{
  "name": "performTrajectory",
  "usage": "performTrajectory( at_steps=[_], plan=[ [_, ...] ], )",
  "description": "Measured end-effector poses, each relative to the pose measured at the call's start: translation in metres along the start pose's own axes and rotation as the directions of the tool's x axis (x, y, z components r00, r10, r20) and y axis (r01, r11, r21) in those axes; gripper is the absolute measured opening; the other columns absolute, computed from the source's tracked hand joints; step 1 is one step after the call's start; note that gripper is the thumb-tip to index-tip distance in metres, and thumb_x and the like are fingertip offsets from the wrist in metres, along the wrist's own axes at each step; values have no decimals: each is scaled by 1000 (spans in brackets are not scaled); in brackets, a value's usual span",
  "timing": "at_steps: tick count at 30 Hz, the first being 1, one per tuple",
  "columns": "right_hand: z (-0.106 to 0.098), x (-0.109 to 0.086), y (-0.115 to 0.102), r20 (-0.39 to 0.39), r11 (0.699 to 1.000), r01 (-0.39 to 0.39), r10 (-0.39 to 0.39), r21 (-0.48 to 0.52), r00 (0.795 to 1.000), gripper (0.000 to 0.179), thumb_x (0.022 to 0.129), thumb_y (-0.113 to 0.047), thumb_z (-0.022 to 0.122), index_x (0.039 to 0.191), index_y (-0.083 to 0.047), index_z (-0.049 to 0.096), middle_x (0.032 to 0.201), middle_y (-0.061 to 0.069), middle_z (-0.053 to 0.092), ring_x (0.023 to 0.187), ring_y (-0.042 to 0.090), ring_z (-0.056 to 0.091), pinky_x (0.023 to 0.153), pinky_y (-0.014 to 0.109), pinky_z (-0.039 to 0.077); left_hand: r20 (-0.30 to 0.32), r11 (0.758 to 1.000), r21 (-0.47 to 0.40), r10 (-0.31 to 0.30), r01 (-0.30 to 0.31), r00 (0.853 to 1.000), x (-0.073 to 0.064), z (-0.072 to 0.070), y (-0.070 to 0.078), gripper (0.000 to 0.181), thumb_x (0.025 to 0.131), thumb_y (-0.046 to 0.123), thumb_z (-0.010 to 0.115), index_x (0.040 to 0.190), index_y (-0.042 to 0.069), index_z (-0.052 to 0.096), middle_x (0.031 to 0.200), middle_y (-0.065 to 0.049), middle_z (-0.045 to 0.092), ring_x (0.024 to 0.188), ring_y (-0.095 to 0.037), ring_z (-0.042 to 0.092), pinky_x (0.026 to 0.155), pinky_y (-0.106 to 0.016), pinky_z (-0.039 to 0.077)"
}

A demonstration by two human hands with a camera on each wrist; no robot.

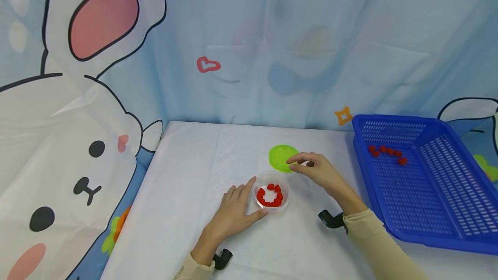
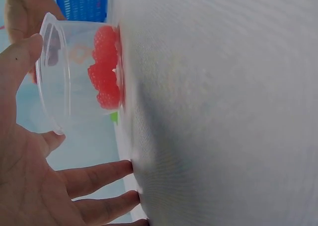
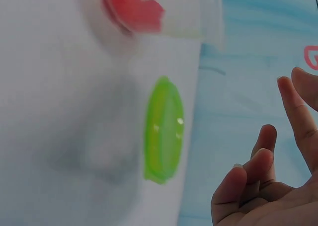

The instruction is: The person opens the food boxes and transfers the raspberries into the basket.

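A clear plastic cup [image 1: 288,196] stands upright on the white table, with several small, bumpy red berry-like pieces [image 2: 105,69] in a ring on its bottom. My left hand [image 1: 232,217] is spread at the cup's near left side. Its thumb and index fingertip touch the rim, while the other fingertips rest on the tablecloth. Over the right edge of a green lid [image 1: 281,155] hovers my right hand [image 1: 317,171], its fingers loosely bent and nothing between thumb and index finger. The lid [image 3: 164,131] lies on the table just beyond the cup.
To the right sits a blue perforated basket [image 1: 412,211] holding several more red pieces [image 1: 390,151] near its far left side. A light blue printed curtain [image 1: 249,90] hangs behind the table's back edge. Both wrists carry a small black camera mount [image 1: 332,219].
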State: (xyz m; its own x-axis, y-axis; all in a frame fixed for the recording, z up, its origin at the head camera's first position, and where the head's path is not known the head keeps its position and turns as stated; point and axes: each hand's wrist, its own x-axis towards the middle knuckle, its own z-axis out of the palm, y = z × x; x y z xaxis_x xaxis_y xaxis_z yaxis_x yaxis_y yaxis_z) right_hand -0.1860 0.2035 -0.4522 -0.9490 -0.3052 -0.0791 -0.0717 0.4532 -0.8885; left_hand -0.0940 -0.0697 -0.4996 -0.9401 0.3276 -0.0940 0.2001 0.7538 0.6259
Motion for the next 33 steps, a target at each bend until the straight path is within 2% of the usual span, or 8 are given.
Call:
performTrajectory(
  at_steps=[6,9,13,16,19,22,27,33],
  plan=[
    [27,3,16,38,1000,10,-11,16,999,22,91,-22,76,109,-10,77,104,6,63,85,27,46,68,33,41,-3,1000,8,3,-3,1000,-1,-1,1,94,87,70,59,161,27,20,152,-17,42,140,-49,31,112,-64,23],
    [38,5,20,76,998,58,-59,12,995,18,91,-20,75,107,-12,78,108,4,65,94,28,46,71,34,42,-2,1000,14,6,-6,1000,-1,0,1,94,88,70,59,161,27,19,152,-17,41,140,-48,31,112,-64,23],
    [50,10,20,128,988,154,-153,-3,980,15,92,-13,72,105,-10,79,107,1,71,102,26,52,76,37,40,2,1000,15,5,-5,1000,-1,-1,0,94,88,71,58,161,28,18,152,-16,41,140,-48,31,111,-65,23],
    [59,13,21,135,980,197,-195,-4,971,14,91,-8,72,102,-9,80,103,1,72,105,25,52,81,41,39,4,1000,13,8,-9,1000,-2,-1,0,94,88,71,58,161,29,18,153,-16,40,140,-48,30,112,-65,23],
    [67,14,22,119,974,219,-210,-59,970,13,88,-8,75,99,-12,81,101,2,69,107,27,49,82,41,41,5,1000,11,15,-15,1000,-2,-2,0,93,88,71,57,161,29,17,153,-17,40,141,-48,30,112,-64,22],
    [73,14,22,115,964,225,-209,-144,971,14,85,-8,78,97,-15,82,100,4,65,108,30,47,80,39,45,8,1000,9,20,-20,1000,-2,-1,0,94,88,73,55,161,30,16,153,-18,39,141,-48,29,112,-64,22],
    [78,13,19,129,950,189,-161,-248,979,15,83,-10,81,95,-18,82,107,11,59,111,32,45,75,36,46,11,1000,18,23,-23,1000,-1,-1,-1,94,88,74,54,162,29,16,153,-19,39,141,-49,29,112,-64,22],
    [81,12,12,143,916,140,-92,-375,985,16,81,-14,84,95,-22,82,115,15,58,114,34,47,81,45,47,1,999,26,36,-36,999,-2,-2,-1,95,88,74,53,162,27,16,153,-16,40,140,-49,30,112,-64,23]
  ],
)
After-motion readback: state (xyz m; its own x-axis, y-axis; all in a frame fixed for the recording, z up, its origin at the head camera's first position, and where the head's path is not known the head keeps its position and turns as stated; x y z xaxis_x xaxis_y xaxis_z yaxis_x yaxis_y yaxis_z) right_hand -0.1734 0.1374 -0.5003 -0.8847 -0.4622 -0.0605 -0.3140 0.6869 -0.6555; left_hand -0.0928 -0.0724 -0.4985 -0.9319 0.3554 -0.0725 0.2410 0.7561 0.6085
